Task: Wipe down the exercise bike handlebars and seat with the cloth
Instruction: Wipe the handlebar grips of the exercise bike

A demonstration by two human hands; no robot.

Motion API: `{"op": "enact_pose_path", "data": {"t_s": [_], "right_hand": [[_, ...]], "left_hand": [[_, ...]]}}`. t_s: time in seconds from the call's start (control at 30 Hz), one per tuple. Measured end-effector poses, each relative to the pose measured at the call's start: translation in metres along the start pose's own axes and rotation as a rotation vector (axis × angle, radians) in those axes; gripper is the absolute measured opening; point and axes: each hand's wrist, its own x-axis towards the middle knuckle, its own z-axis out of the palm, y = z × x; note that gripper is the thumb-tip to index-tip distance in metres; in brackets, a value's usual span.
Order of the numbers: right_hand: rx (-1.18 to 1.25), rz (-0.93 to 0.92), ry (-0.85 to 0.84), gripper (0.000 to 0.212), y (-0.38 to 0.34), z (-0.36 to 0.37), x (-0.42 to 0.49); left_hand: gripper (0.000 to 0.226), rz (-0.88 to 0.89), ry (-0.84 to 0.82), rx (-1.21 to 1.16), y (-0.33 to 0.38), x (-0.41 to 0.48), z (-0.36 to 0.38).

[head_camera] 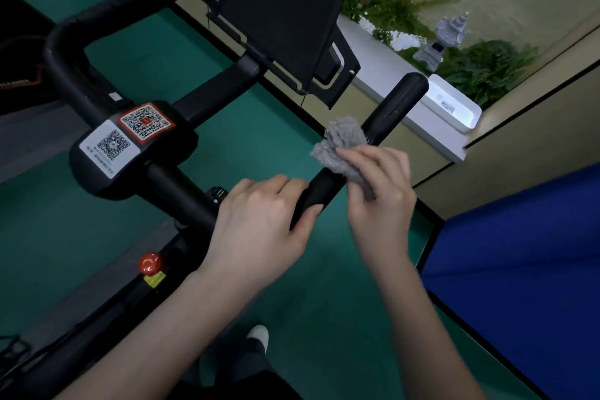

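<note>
The black handlebars of the exercise bike fill the upper left and middle; the right bar (394,107) runs diagonally toward the upper right, the left bar (69,52) curves around at the left. My left hand (259,224) grips the near part of the right bar, thumb wrapped over it. My right hand (380,191) holds a fluffy grey cloth (344,146) bunched around the same bar, just beyond my left hand. The seat is out of view.
A black screen (285,16) stands on the bike beyond the bars. The centre hub carries QR-code stickers (130,135), with a red knob (150,262) below on the frame. A white planter ledge (451,107) with ferns lies at the upper right, a blue mat (526,263) at the right.
</note>
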Motion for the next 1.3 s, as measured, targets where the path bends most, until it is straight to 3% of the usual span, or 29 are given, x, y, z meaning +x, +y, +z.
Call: {"op": "enact_pose_path", "data": {"t_s": [0.13, 0.3, 0.47, 0.67, 0.83, 1.03, 1.3], "right_hand": [[-0.071, -0.059, -0.19, 0.039, 0.006, -0.01, 0.027], [-0.061, -0.16, -0.583, 0.032, -0.002, -0.021, 0.05], [-0.227, -0.161, -0.773, 0.028, -0.011, -0.02, 0.083], [-0.215, -0.167, -1.086, 0.029, -0.029, -0.009, 0.097], [-0.4, -0.209, -1.081, 0.034, -0.021, -0.008, 0.115], [-0.359, -0.201, -1.175, 0.033, -0.029, 0.0, 0.109], [-0.551, -0.228, -1.15, 0.037, -0.024, 0.002, 0.119]], "left_hand": [[0.029, -0.015, 0.023, -0.029, -0.001, 0.0, 0.0], [0.026, -0.015, 0.043, -0.033, -0.003, 0.001, 0.002], [0.022, -0.022, 0.054, -0.041, -0.004, 0.0, 0.003], [0.026, -0.04, 0.023, -0.081, -0.004, 0.001, 0.001], [0.031, -0.045, 0.002, -0.146, -0.005, 0.001, 0.003], [0.032, -0.041, 0.01, -0.092, -0.003, 0.002, 0.002], [0.028, -0.048, -0.011, -0.076, -0.005, 0.002, 0.002]]}}
